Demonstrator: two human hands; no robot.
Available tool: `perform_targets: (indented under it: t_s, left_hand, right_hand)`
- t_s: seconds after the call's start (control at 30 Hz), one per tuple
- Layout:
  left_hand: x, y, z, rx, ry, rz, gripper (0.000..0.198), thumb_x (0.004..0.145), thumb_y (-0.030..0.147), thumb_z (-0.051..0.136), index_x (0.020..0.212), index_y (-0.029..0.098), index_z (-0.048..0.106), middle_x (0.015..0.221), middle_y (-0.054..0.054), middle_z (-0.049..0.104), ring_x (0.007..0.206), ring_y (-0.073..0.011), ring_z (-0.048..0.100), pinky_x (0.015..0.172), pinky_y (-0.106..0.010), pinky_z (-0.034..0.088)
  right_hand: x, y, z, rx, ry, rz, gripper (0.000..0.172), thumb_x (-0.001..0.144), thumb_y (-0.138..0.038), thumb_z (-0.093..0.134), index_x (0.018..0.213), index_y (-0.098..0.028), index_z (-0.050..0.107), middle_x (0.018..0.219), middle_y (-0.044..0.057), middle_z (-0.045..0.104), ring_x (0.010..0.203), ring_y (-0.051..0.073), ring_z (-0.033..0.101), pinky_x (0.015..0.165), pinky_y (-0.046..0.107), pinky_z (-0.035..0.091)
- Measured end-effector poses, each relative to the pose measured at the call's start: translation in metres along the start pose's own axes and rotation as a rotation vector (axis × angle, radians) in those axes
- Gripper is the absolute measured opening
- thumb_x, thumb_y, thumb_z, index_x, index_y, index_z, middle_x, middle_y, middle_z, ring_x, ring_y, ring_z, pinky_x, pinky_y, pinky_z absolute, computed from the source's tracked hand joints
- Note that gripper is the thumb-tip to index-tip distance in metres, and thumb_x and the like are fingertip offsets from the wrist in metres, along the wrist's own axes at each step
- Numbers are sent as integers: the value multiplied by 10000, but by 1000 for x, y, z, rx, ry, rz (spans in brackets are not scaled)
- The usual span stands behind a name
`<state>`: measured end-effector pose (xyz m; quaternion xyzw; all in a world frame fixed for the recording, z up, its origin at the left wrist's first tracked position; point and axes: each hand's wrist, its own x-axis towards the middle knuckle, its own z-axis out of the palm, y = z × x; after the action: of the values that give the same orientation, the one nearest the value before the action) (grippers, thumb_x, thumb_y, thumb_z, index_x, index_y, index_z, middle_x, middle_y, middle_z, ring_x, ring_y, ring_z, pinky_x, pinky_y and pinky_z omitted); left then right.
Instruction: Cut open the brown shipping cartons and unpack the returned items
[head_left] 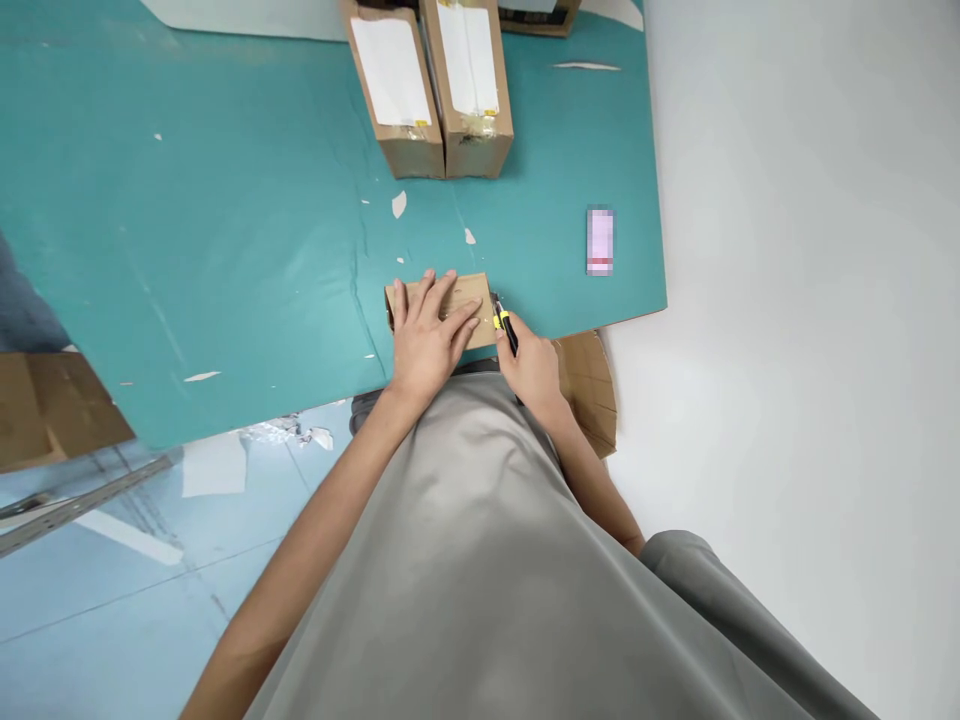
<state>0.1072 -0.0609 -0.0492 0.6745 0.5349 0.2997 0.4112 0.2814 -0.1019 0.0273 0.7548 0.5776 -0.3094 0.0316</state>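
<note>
A small brown cardboard box (474,290) lies at the near edge of the green-topped table. Across its top rests my left hand (429,335), palm down with the fingers spread over the cardboard. My right hand (531,362) is closed around a black and yellow utility knife (504,322). The knife's tip is at the right end of the box; whether the blade cuts into it is too small to tell.
Two taller cardboard boxes with white labels, a left one (396,75) and a right one (471,65), stand at the back. A pixelated pink item (600,240) lies on the right of the table (247,220). Below the edge is an open carton (589,390).
</note>
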Motion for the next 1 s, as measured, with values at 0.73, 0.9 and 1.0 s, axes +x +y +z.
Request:
perform_targets:
  t_s: [0.73, 0.9, 1.0]
  left_hand:
    - [-5, -12, 7, 251, -64, 88, 344, 1139, 428, 641, 1455, 363, 759, 1806, -82, 507, 1758, -361, 327, 1437, -709, -10]
    - [-5, -12, 6, 273, -33, 89, 344, 1145, 433, 633, 1455, 370, 770, 1781, -88, 541, 1745, -358, 358, 1439, -704, 9]
    - [-6, -12, 3, 278, -27, 86, 339, 1144, 449, 636, 1438, 371, 786, 1770, -97, 555, 1739, -361, 371, 1437, -707, 18]
  right_hand:
    - [-29, -33, -28, -230, -251, 141, 472, 1186, -228, 405, 1612, -101, 561, 1222, 218, 842, 1144, 329, 834, 962, 409, 632]
    - [-32, -25, -29, -218, -247, 129, 460, 1197, -276, 423, 1610, -143, 576, 1250, 209, 834, 1158, 328, 827, 971, 408, 632]
    - [-32, -25, -39, -213, -249, 110, 493, 1209, -306, 400, 1661, -175, 548, 1225, 195, 839, 1124, 330, 833, 970, 413, 631]
